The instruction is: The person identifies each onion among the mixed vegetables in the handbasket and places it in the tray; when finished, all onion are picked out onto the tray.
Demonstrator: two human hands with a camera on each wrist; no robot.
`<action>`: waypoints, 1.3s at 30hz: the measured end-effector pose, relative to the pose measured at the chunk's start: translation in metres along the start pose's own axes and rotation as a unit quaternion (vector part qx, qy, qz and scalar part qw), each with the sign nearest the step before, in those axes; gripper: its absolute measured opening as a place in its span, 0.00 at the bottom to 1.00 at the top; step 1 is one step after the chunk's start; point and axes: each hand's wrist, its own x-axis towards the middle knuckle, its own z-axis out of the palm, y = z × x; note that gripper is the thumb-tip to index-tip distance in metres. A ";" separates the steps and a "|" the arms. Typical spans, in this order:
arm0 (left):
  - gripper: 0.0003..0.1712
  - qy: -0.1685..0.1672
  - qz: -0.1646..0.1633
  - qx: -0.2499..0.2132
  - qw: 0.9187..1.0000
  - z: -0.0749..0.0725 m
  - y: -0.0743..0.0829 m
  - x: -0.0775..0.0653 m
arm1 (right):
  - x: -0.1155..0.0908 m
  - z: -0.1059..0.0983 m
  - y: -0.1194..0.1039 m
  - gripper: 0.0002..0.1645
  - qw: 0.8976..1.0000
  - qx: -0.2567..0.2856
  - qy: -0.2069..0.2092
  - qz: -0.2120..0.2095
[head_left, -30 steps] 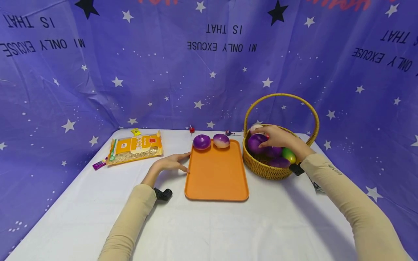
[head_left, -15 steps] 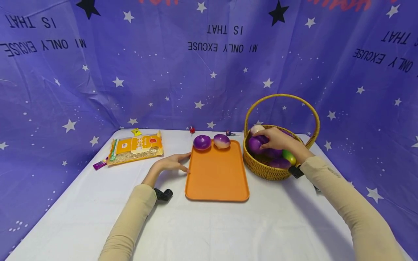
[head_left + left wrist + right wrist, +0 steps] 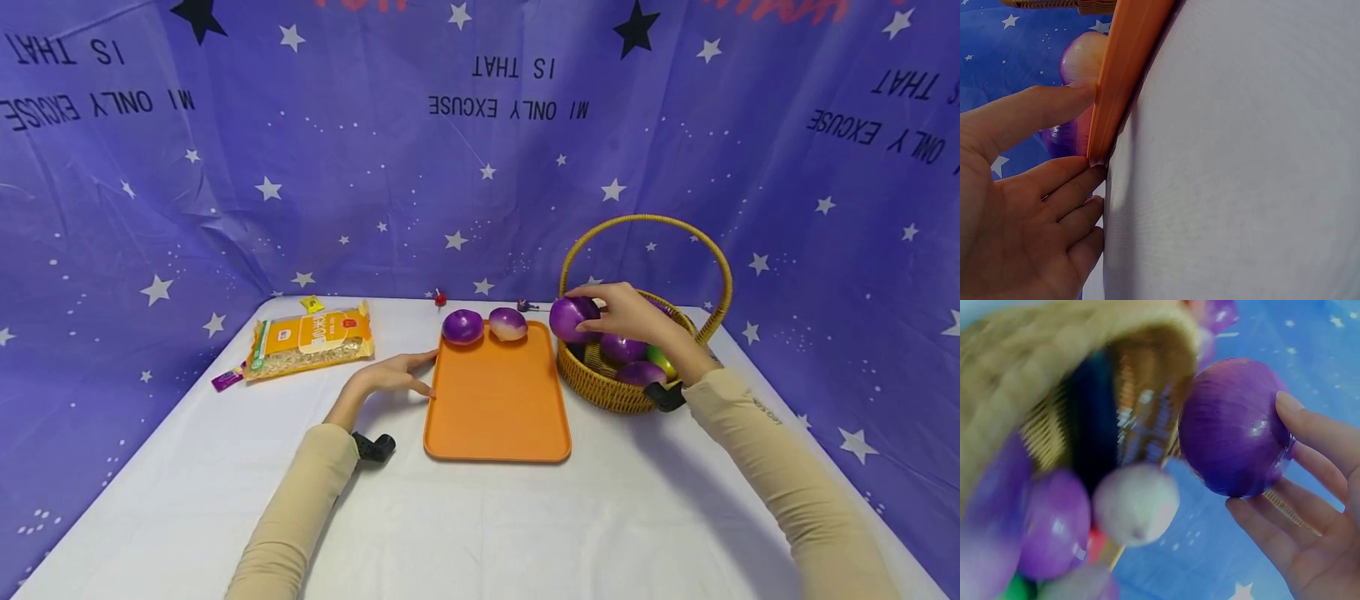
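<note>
My right hand [image 3: 637, 321] grips a purple onion [image 3: 573, 319] over the left rim of the wicker basket [image 3: 611, 396]. In the right wrist view, thumb and fingertips pinch the onion [image 3: 1235, 428] from one side. The basket still holds more purple onions [image 3: 622, 348], a green-yellow fruit [image 3: 662, 362] and a whitish round vegetable [image 3: 1137, 504]. My left hand [image 3: 392, 374] touches the left edge of an orange tray [image 3: 498, 400], thumb and fingertips spread along its rim. At the tray's far end sit a purple onion [image 3: 462, 327] and a purple-and-white one [image 3: 507, 324].
A yellow grain bag [image 3: 311, 340] lies at the left, with a purple packet [image 3: 228, 377] and a yellow candy [image 3: 312, 303] near it. Two lollipops, one red [image 3: 440, 297] and one dark [image 3: 527, 306], lie behind the tray. The basket's tall handle [image 3: 647, 218] arches above it.
My right hand has lifted the purple onion out of the basket's left part and moved it left to the rim. The left hand stays at the tray's edge.
</note>
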 end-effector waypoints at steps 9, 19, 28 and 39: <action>0.52 -0.003 0.001 -0.001 1.000 0.000 0.000 0.000 | 0.015 0.027 -0.034 0.33 0.999 0.046 0.022 -0.020; 0.52 0.000 -0.004 -0.007 1.000 0.000 0.004 -0.001 | 0.033 0.076 -0.051 0.31 0.992 0.116 0.031 -0.033; 0.52 -0.001 -0.007 0.001 1.000 -0.001 0.002 -0.002 | 0.060 0.115 -0.054 0.32 0.991 0.135 0.010 0.000; 0.52 -0.001 -0.002 0.000 1.000 -0.001 0.004 -0.003 | 0.080 0.138 -0.062 0.33 0.996 0.093 0.008 0.006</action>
